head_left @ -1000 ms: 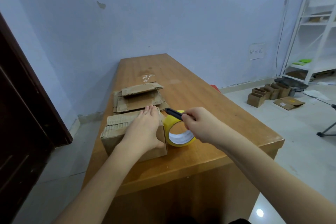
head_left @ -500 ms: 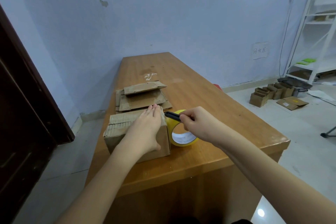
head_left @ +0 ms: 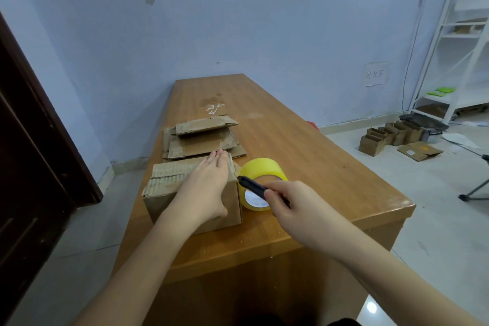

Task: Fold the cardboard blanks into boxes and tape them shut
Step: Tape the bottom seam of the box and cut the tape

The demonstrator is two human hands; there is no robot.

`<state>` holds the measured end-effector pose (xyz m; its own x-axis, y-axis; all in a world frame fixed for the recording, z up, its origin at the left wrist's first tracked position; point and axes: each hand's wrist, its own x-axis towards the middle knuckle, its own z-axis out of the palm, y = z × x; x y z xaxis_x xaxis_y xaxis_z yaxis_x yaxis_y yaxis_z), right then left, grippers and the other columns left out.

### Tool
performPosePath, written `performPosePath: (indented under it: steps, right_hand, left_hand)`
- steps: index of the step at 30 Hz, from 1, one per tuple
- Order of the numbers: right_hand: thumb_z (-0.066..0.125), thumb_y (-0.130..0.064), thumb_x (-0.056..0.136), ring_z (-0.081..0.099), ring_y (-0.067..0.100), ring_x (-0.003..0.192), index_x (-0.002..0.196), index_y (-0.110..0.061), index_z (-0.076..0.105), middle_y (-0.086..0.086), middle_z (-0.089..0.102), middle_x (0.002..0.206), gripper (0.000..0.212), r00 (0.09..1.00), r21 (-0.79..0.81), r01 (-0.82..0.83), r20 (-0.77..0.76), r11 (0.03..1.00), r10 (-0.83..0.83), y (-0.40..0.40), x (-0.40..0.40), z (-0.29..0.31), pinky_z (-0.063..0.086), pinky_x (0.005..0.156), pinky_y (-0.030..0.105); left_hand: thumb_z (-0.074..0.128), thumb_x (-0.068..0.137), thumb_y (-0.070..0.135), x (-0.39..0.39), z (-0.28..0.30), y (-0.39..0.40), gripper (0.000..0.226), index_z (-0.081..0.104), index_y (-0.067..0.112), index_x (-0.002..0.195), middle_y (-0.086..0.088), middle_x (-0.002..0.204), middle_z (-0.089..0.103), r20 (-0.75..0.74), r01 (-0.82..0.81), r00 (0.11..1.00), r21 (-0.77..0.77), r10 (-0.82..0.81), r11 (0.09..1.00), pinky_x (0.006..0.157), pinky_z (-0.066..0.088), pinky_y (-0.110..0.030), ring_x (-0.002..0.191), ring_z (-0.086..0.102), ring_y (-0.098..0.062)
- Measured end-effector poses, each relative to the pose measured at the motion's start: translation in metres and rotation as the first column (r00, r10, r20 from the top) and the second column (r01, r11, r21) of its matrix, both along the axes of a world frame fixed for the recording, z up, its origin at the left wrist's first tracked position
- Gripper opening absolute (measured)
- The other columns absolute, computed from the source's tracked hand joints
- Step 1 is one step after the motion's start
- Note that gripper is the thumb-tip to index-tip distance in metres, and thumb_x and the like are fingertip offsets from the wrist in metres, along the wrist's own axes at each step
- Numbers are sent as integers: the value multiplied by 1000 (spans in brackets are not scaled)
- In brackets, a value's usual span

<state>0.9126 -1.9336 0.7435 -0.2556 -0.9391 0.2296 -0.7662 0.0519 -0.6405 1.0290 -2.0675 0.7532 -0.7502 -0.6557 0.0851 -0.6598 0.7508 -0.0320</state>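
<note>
A folded cardboard box (head_left: 169, 193) stands near the front left of the wooden table (head_left: 304, 156). My left hand (head_left: 205, 188) lies flat on its top, fingers together, pressing the flaps down. Right beside the box stands a yellow tape roll (head_left: 262, 169) on its edge. My right hand (head_left: 293, 209) grips a black utility knife (head_left: 251, 185), whose tip points at the gap between the box's top right corner and the roll. Behind the box lies a stack of flat cardboard blanks (head_left: 201, 140).
Several small folded boxes (head_left: 391, 135) and a flat blank (head_left: 420, 151) sit on the floor at the right, near a white shelf rack (head_left: 455, 42). A dark door (head_left: 31, 145) stands at the left. A tripod leg (head_left: 476, 188) shows at far right.
My right hand with the knife has drawn slightly back towards me and the knife's tip has dropped lower beside the box. My left hand stays flat on the box.
</note>
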Motion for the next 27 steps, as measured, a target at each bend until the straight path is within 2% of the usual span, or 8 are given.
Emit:
performPosePath:
  steps: [4, 7, 9, 12, 16, 20, 22, 27]
  right_hand:
    - [38, -15, 99, 35, 16, 52, 89, -16, 64, 8, 44, 65, 28, 967, -18, 61, 249, 998, -55, -1, -7, 1, 27, 47, 24]
    - [40, -14, 97, 32, 10, 44, 94, -3, 64, 6, 41, 62, 27, 876, -71, 194, 461, 978, -140, -4, -19, -6, 24, 42, 19]
    - [44, -13, 96, 34, 3, 41, 96, -12, 65, -3, 44, 56, 21, 809, -160, 286, 569, 945, -149, -9, -23, -13, 26, 40, 15]
    - [47, -14, 97, 38, 0, 44, 95, -24, 61, -7, 48, 58, 17, 759, -263, 373, 639, 890, -129, -17, -32, -19, 29, 42, 12]
    - [35, -8, 99, 34, 2, 42, 105, -17, 56, -2, 43, 60, 24, 664, -244, 441, 736, 864, -132, -27, -57, -28, 27, 39, 16]
    - [26, -8, 100, 32, 9, 45, 115, -11, 47, 3, 43, 69, 26, 621, -165, 523, 746, 836, -241, -37, -90, -43, 27, 42, 21]
    - [29, -10, 99, 36, 12, 53, 114, -8, 47, 5, 46, 76, 23, 638, -98, 539, 696, 837, -329, -42, -106, -53, 30, 48, 25]
    - [34, -23, 101, 49, 17, 69, 107, -12, 46, 3, 51, 86, 17, 783, 114, 562, 247, 819, -572, -53, -135, -71, 37, 57, 30]
  left_hand:
    - [81, 71, 29, 2, 0, 1, 122, -10, 8, 149, -5, 159, -4, -18, 3, 1000, 10, -3, 1000, 114, 11, -24, 146, 3, -16]
    - [81, 71, 30, 1, -1, 0, 122, -10, 8, 149, -5, 159, -4, -23, 6, 1000, -3, -6, 1000, 114, 10, -24, 146, 2, -16]
    - [81, 71, 31, 1, -3, -1, 122, -11, 8, 149, -5, 159, -5, -21, 12, 1000, -24, -12, 1000, 114, 8, -24, 146, 1, -16]
    - [81, 70, 31, 0, -6, -2, 123, -12, 15, 149, -4, 159, -6, -23, 36, 999, -37, -37, 999, 115, 7, -25, 146, -1, -16]
    - [81, 68, 34, 1, -7, -3, 119, -5, 25, 150, -3, 159, -6, -24, 61, 998, -52, -62, 997, 115, 9, -27, 146, -2, -17]
    - [80, 68, 39, 0, -7, -4, 115, 0, 25, 150, -2, 159, -6, -7, 55, 998, -68, -56, 996, 115, 11, -27, 146, 0, -17]
    - [79, 68, 40, -2, -6, -3, 113, 3, 24, 150, -3, 159, -4, 8, 46, 999, -64, -45, 997, 115, 13, -28, 146, 1, -18]
    - [79, 68, 41, -6, -3, 0, 101, 16, 27, 146, -4, 159, 0, 21, 34, 999, -61, -33, 998, 114, 18, -29, 146, 2, -19]
